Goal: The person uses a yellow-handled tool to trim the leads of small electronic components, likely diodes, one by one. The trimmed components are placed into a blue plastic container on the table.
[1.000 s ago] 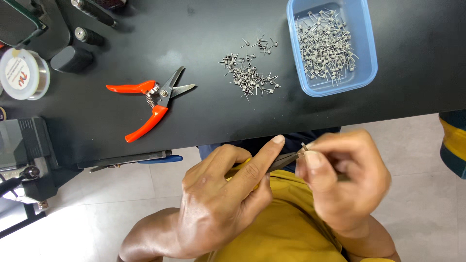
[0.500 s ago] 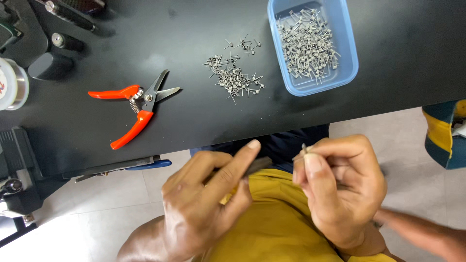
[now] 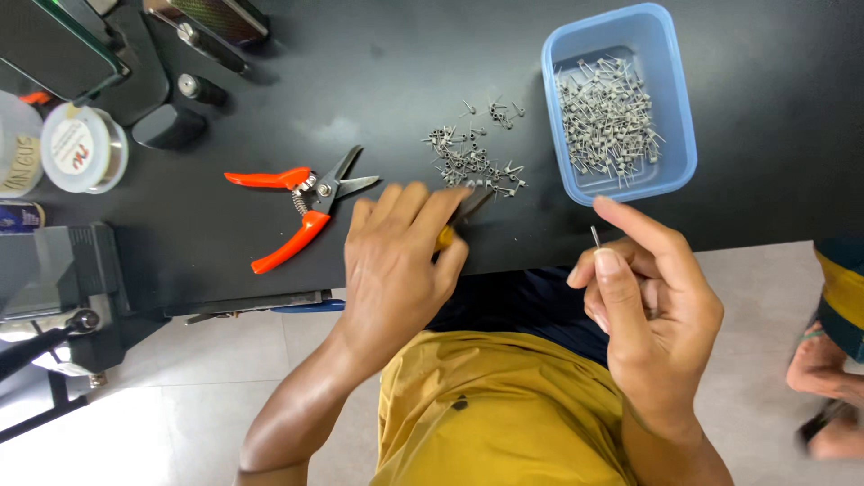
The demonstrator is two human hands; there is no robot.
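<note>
My left hand [image 3: 400,261] rests at the near edge of the black table [image 3: 396,72], closed around a slim tool with a yellow handle whose dark tip [image 3: 470,205] points at a loose pile of small metal coils [image 3: 472,157]. My right hand [image 3: 643,297] hovers below the table edge, pinching a thin metal pin [image 3: 595,237] upright between thumb and fingers. A blue plastic tub [image 3: 670,108] holding several small metal coils stands at the right. Orange-handled snips [image 3: 301,207] lie open to the left of my left hand.
A wire spool [image 3: 85,148], a black knob [image 3: 202,88] and dark devices sit at the far left. A grey machine [image 3: 54,279] stands at the left table edge. Another person's leg and foot [image 3: 832,360] are on the floor at the right.
My left hand has moved up from my lap to the table edge, bringing the tool tip to the coil pile. My right hand has stayed low, still pinching the pin.
</note>
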